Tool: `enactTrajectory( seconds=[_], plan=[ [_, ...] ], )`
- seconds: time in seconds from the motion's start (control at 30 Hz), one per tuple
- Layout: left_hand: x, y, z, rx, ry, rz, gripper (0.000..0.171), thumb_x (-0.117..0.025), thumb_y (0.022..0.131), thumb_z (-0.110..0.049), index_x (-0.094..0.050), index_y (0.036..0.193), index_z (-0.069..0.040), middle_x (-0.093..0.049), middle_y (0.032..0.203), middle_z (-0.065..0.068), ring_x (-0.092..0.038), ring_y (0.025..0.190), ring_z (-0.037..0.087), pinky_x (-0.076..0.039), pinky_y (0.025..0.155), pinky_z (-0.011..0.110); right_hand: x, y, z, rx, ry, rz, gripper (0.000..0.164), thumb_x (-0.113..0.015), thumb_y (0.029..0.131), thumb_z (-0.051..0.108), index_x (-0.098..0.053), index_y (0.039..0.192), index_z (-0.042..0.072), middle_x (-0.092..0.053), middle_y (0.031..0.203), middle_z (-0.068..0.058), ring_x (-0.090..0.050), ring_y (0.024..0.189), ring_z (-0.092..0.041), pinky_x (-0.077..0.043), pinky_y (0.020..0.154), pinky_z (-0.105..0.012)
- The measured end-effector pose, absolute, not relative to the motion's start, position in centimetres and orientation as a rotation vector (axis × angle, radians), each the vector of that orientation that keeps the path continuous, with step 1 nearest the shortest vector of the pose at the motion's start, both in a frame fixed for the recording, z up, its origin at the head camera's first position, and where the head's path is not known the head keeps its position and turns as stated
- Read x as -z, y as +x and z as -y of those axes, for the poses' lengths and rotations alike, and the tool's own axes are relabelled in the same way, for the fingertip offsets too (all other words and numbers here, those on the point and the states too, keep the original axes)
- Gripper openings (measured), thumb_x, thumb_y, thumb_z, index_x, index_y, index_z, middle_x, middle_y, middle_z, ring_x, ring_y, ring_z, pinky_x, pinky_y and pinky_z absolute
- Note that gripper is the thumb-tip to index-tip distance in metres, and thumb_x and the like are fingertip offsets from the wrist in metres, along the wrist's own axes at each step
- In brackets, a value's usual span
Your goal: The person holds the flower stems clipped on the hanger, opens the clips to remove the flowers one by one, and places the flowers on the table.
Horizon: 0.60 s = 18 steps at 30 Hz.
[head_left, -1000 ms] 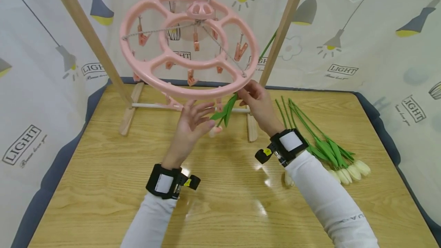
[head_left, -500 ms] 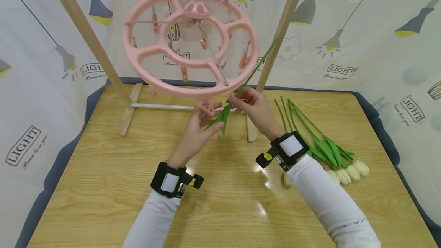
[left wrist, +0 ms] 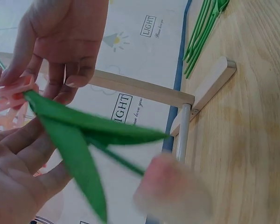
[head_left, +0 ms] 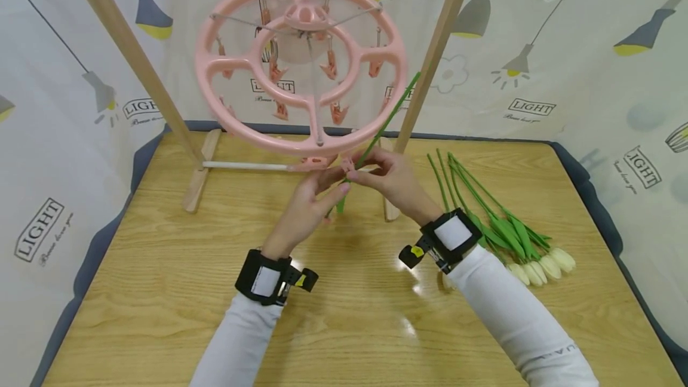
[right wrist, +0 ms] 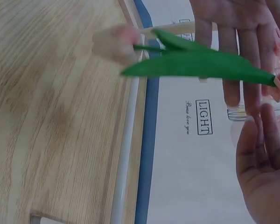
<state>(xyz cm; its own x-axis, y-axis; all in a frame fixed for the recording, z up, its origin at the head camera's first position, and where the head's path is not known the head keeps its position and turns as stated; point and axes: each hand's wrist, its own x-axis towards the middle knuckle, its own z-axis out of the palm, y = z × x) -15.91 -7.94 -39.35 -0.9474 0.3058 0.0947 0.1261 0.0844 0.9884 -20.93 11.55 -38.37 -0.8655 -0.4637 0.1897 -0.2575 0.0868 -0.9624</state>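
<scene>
A tulip (left wrist: 74, 119) with green leaves and a pale, pink-tipped bloom (left wrist: 170, 186) points head down, its stem (head_left: 395, 107) slanting up to the right. At the base of its leaves sits a pink clothespin (head_left: 347, 165), overlapping the stem. My right hand (head_left: 400, 181) pinches that clothespin between thumb and fingers. Fairly straight, the fingers of my left hand (head_left: 309, 205) lie behind the leaves, the thumb standing apart in the left wrist view. Just above both hands hangs the pink round drying hanger (head_left: 252, 136), with several clothespins dangling from it.
A wooden stand frames the hanger, with a left post (head_left: 129, 52), a right post (head_left: 438, 52) and a white crossbar (head_left: 247, 166) low down. Several white tulips (head_left: 537, 269) lie on the wooden table (head_left: 344, 327) at right. A lamp-print cloth (head_left: 570, 88) surrounds the table.
The hanger has turned, bringing a clothespin to the tulip's stem. My left hand has shifted right, nearer the right hand. The tulip's stem has come forward from behind the hanger's rim.
</scene>
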Motion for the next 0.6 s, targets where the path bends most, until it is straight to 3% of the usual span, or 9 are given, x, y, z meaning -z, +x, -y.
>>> enactTrajectory(
  seconds=[0.1, 0.17, 0.27, 0.33, 0.4, 0.5, 0.6],
  plan=[
    [39.2, -16.0, 7.7, -1.982, 0.463, -2.195, 0.067, -0.058, 0.101, -0.029, -0.021, 0.157, -0.032, -0.045, 0.152, 0.009, -0.048, 0.137, 0.025, -0.049, 0.104, 0.044, 38.3, -20.7, -11.2, 1.854, -0.747, -2.216, 0.021, -0.071, 0.092, 0.013, -0.066, 0.109, 0.003, -0.064, 0.114, -0.002, -0.063, 0.101, -0.015, -0.057, 0.084, -0.029],
    [39.2, -16.0, 7.6, -1.981, 0.493, -2.210, 0.067, -0.059, 0.100, -0.024, -0.021, 0.157, -0.028, -0.044, 0.153, 0.011, -0.047, 0.137, 0.027, -0.045, 0.110, 0.046, 38.3, -20.5, -10.9, 1.850, -0.740, -2.227, 0.022, -0.071, 0.092, 0.013, -0.066, 0.110, 0.002, -0.063, 0.114, -0.004, -0.061, 0.099, -0.015, -0.055, 0.082, -0.028],
    [39.3, -16.1, 7.6, -1.961, 0.540, -2.260, 0.064, -0.055, 0.101, -0.015, -0.023, 0.156, -0.025, -0.048, 0.148, 0.013, -0.059, 0.122, 0.031, -0.052, 0.100, 0.047, 38.2, -20.4, -10.7, 1.822, -0.710, -2.257, 0.023, -0.069, 0.093, 0.015, -0.066, 0.112, 0.002, -0.063, 0.111, -0.003, -0.060, 0.093, -0.014, -0.052, 0.076, -0.026],
    [39.4, -16.1, 7.7, -1.931, 0.564, -2.325, 0.059, -0.051, 0.103, -0.010, -0.026, 0.155, -0.022, -0.055, 0.139, 0.014, -0.064, 0.107, 0.029, -0.055, 0.090, 0.040, 38.0, -20.3, -10.7, 1.828, -0.690, -2.250, 0.023, -0.065, 0.096, 0.017, -0.065, 0.114, 0.002, -0.063, 0.111, -0.004, -0.060, 0.094, -0.013, -0.052, 0.081, -0.027],
    [39.4, -16.1, 7.8, -1.916, 0.575, -2.362, 0.057, -0.047, 0.104, -0.008, -0.025, 0.155, -0.021, -0.062, 0.129, 0.015, -0.064, 0.093, 0.027, -0.055, 0.082, 0.034, 37.8, -20.4, -10.9, 1.887, -0.668, -2.213, 0.021, -0.060, 0.099, 0.017, -0.065, 0.112, 0.002, -0.065, 0.110, 0.000, -0.061, 0.097, -0.013, -0.051, 0.087, -0.028],
    [39.4, -15.9, 7.9, -1.881, 0.564, -2.429, 0.057, -0.046, 0.104, -0.008, -0.025, 0.156, -0.019, -0.068, 0.114, 0.016, -0.059, 0.085, 0.021, -0.050, 0.073, 0.028, 37.1, -20.6, -11.3, 2.021, -0.626, -2.145, 0.017, -0.051, 0.103, 0.017, -0.066, 0.105, 0.008, -0.067, 0.107, 0.004, -0.060, 0.100, -0.012, -0.048, 0.090, -0.029],
    [39.4, -15.8, 8.0, -1.850, 0.554, -2.478, 0.058, -0.048, 0.103, -0.009, -0.026, 0.156, -0.017, -0.069, 0.106, 0.017, -0.055, 0.081, 0.020, -0.046, 0.069, 0.027, 36.3, -20.9, -11.8, 2.149, -0.579, -2.097, 0.017, -0.049, 0.104, 0.015, -0.065, 0.097, 0.015, -0.068, 0.095, 0.008, -0.062, 0.092, -0.009, -0.047, 0.081, -0.026]
  ],
)
